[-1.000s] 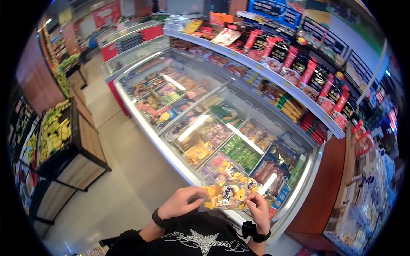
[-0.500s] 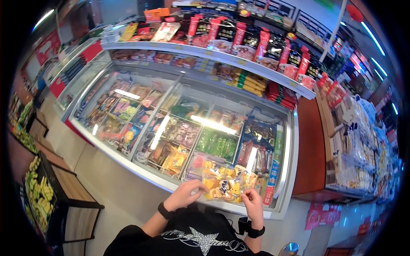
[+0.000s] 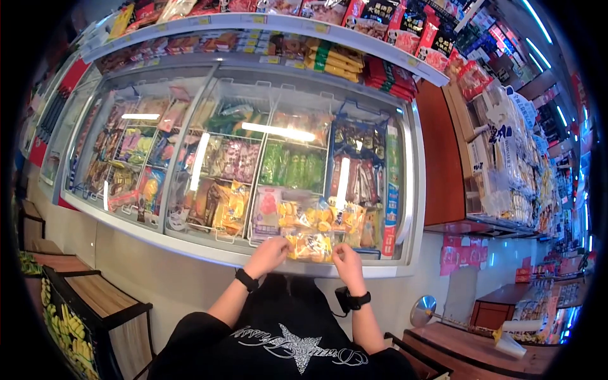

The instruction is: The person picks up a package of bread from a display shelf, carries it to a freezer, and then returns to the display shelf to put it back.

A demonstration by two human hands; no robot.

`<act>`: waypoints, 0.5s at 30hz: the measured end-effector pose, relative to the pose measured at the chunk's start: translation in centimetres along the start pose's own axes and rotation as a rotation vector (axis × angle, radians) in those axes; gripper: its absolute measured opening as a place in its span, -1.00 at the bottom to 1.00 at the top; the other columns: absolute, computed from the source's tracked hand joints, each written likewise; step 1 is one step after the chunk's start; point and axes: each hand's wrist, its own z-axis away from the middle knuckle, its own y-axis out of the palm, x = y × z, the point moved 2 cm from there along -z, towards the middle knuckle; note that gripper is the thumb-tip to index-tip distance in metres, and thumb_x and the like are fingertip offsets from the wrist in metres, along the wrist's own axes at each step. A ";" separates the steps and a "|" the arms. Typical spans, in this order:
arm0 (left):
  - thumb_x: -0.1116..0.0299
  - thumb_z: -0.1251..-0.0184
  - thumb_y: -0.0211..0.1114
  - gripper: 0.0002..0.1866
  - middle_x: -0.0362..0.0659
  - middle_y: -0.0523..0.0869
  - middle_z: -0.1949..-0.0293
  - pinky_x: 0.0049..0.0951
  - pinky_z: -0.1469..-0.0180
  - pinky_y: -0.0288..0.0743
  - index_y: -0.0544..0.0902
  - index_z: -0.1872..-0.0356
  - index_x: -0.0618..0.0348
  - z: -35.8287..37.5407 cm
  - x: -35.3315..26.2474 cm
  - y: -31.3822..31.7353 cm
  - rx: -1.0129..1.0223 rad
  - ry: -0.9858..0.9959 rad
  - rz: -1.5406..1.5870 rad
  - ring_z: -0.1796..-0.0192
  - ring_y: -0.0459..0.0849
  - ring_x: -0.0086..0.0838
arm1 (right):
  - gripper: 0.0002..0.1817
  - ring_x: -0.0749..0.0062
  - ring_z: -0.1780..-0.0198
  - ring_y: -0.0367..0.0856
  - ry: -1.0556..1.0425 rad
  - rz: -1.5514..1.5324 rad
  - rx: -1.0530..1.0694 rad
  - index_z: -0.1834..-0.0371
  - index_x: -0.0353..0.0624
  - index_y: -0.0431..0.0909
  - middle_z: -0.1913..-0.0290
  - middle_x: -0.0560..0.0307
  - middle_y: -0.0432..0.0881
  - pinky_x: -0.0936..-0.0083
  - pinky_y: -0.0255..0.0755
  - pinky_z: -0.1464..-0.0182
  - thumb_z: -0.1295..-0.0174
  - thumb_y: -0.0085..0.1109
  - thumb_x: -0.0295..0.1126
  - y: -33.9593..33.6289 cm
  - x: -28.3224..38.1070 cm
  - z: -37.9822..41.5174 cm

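Observation:
A clear plastic bag of small yellow buns [image 3: 310, 246] is stretched between my two hands, above the front rim of a glass-topped freezer [image 3: 221, 250]. My left hand [image 3: 268, 256] pinches the bag's left edge. At the opposite edge, my right hand [image 3: 348, 263] has thumb and fingers pressed together on the plastic. White print with dark marks shows on the bag's front. Just beyond it, under the glass, lie more yellow packets [image 3: 304, 215] and a pink and purple packet [image 3: 268, 206].
Green packets [image 3: 291, 163] and dark red packets [image 3: 358, 177] fill wire sections in the freezer. A shelf [image 3: 253, 24] of bagged goods runs above it. Stacked packages [image 3: 506, 145] stand to the right. A crate of bananas [image 3: 66, 329] sits at lower left.
The bag has come closer to my body and now shows a shorter face. Both hands keep hold of its edges. My view has tilted downward and shifted to the right.

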 end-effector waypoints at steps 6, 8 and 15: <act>0.54 -0.15 0.11 -0.94 0.00 0.61 0.38 -0.22 0.23 0.47 0.56 0.39 0.22 -2.0 0.7 -0.7 -0.124 0.015 0.009 0.26 0.61 -0.08 | -0.88 0.31 0.34 0.66 -0.002 -0.048 -0.045 0.24 -0.25 0.49 0.40 0.04 0.60 0.48 0.46 0.30 -0.21 0.12 -0.46 1.9 0.5 -3.1; 0.53 -0.16 0.11 -0.93 -0.01 0.60 0.41 -0.22 0.24 0.46 0.57 0.39 0.21 -2.7 0.6 -1.2 -0.295 0.005 -0.042 0.27 0.60 -0.07 | -0.83 0.36 0.21 0.67 0.223 -0.441 0.040 0.16 -0.28 0.44 0.27 0.09 0.61 0.56 0.47 0.18 -0.25 0.10 -0.46 2.7 0.8 -4.0; 0.46 -0.19 0.21 -0.65 0.08 0.47 -0.08 -0.21 -0.08 0.42 0.49 -0.03 0.20 -2.3 2.4 0.1 -0.309 -0.085 -0.173 -0.10 0.49 -0.01 | -0.46 0.27 -0.17 0.50 0.111 -0.456 0.275 -0.31 -0.32 0.22 -0.23 -0.07 0.45 0.45 0.40 -0.13 -0.27 0.09 -0.47 6.0 -1.6 -5.1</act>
